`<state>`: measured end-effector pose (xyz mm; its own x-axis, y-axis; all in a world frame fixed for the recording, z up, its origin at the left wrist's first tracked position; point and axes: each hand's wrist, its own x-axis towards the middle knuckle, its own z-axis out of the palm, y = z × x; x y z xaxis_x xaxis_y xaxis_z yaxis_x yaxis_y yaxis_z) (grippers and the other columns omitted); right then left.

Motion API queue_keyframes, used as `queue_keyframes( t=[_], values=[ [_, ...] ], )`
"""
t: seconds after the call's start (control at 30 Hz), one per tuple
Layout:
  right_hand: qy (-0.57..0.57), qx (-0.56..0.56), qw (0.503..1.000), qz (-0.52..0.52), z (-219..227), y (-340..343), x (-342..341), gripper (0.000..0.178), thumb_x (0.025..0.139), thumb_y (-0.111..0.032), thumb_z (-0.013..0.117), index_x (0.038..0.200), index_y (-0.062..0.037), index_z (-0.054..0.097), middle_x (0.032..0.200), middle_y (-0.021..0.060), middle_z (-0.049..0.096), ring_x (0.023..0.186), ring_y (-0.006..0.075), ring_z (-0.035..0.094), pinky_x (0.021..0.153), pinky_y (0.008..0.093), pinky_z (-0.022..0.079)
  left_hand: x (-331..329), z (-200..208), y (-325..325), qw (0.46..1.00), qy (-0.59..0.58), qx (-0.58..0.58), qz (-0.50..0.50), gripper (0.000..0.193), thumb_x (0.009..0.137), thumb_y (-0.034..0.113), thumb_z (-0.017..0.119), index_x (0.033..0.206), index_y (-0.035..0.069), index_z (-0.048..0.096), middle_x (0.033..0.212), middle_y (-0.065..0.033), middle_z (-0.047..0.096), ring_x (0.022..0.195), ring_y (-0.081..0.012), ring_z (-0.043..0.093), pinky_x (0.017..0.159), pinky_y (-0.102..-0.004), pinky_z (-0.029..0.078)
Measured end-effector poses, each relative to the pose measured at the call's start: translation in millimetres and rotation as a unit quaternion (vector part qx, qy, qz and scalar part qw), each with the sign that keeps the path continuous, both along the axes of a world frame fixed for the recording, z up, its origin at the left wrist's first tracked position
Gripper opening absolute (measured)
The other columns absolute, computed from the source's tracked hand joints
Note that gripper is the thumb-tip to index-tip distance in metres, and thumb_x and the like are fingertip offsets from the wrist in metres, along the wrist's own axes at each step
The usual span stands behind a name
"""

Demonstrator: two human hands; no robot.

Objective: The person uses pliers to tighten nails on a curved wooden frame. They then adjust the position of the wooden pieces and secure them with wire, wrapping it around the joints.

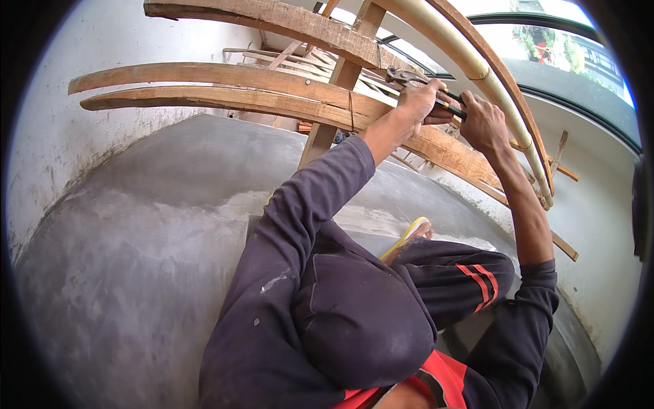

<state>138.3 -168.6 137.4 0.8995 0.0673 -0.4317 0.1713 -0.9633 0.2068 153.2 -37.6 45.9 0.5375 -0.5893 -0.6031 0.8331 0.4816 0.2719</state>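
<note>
Both my hands are raised in front of me at the wooden frame. My right hand (485, 124) is closed round the black handles of a pair of pincers (403, 77), which have yellow bands. My left hand (418, 108) is closed on the same pincers, nearer their metal head; its fingertips are partly hidden. The head of the pincers is beside an upright post (345, 75) and a rough upper plank (286, 22). Below my hands runs a pair of lower planks (225, 97), with a thin dark tie round them near the post.
A thick bamboo pole (470, 58) and a curved board slant down on the right. More timber lies beyond the frame. A white wall (82, 68) stands on the left, windows (552, 51) at upper right. I sit on a grey concrete surface (136, 225); my sandalled foot (412, 238) is below.
</note>
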Motion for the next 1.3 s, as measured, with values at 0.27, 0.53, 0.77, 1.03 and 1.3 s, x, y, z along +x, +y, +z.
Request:
queue_keyframes(
  t=[0.27, 0.53, 0.77, 1.03, 1.3],
  values=[
    [-0.041, 0.038, 0.998, 0.0, -16.9, -9.4, -19.2, 0.023, 0.073, -0.003, 0.053, 0.096, -0.0007, 0.056, 0.085, 0.0216, 0.065, 0.08, 0.0393, 0.065, 0.074, 0.0481, 0.051, -11.1, -8.9, -1.1, 0.999, -0.004, 0.012, -0.032, 0.03, 0.091, 0.026, 0.056, 0.099, -0.002, 0.06, 0.087, -0.0143, 0.065, 0.07, -0.0281, 0.069, 0.068, -0.0374, 0.062],
    [-0.002, 0.024, 1.0, -0.007, -0.4, 3.4, -13.1, 0.027, 0.076, -0.003, 0.051, 0.101, -0.0006, 0.057, 0.084, 0.0213, 0.065, 0.078, 0.0388, 0.065, 0.072, 0.0484, 0.051, -13.1, -2.0, 0.7, 1.0, 0.019, 0.013, 0.013, 0.03, 0.089, 0.031, 0.06, 0.09, 0.001, 0.059, 0.083, -0.0131, 0.063, 0.071, -0.0247, 0.067, 0.068, -0.0383, 0.061],
    [-0.093, -0.091, 0.991, 0.033, 32.5, 60.6, -39.7, 0.02, 0.077, -0.005, 0.057, 0.097, -0.0028, 0.057, 0.083, 0.0126, 0.061, 0.083, 0.0278, 0.064, 0.072, 0.039, 0.053, -0.7, 38.1, 7.6, 0.892, 0.29, -0.123, 0.323, 0.025, 0.088, 0.03, 0.065, 0.082, 0.011, 0.051, 0.063, -0.0002, 0.052, 0.064, -0.0153, 0.058, 0.063, -0.0298, 0.052],
    [0.191, 0.306, 0.893, -0.268, 64.5, 71.9, -33.8, 0.032, 0.079, -0.017, 0.066, 0.097, 0.0049, 0.05, 0.081, 0.0154, 0.062, 0.064, 0.0202, 0.066, 0.055, 0.0321, 0.052, -22.3, -9.7, 15.5, 0.868, 0.186, -0.407, 0.217, 0.033, 0.082, 0.018, 0.065, 0.055, 0.019, 0.045, 0.048, 0.0087, 0.044, 0.045, -0.0044, 0.046, 0.053, -0.0222, 0.047],
    [0.153, 0.057, 0.981, -0.105, 38.2, 68.8, -34.9, 0.024, 0.089, -0.014, 0.053, 0.095, 0.0076, 0.058, 0.076, 0.025, 0.064, 0.073, 0.0375, 0.066, 0.065, 0.0457, 0.051, -29.0, 2.8, 16.7, 0.922, 0.149, -0.265, 0.239, 0.03, 0.081, 0.037, 0.068, 0.073, 0.012, 0.054, 0.066, -0.0011, 0.054, 0.068, -0.0187, 0.058, 0.081, -0.0401, 0.051]
  ],
)
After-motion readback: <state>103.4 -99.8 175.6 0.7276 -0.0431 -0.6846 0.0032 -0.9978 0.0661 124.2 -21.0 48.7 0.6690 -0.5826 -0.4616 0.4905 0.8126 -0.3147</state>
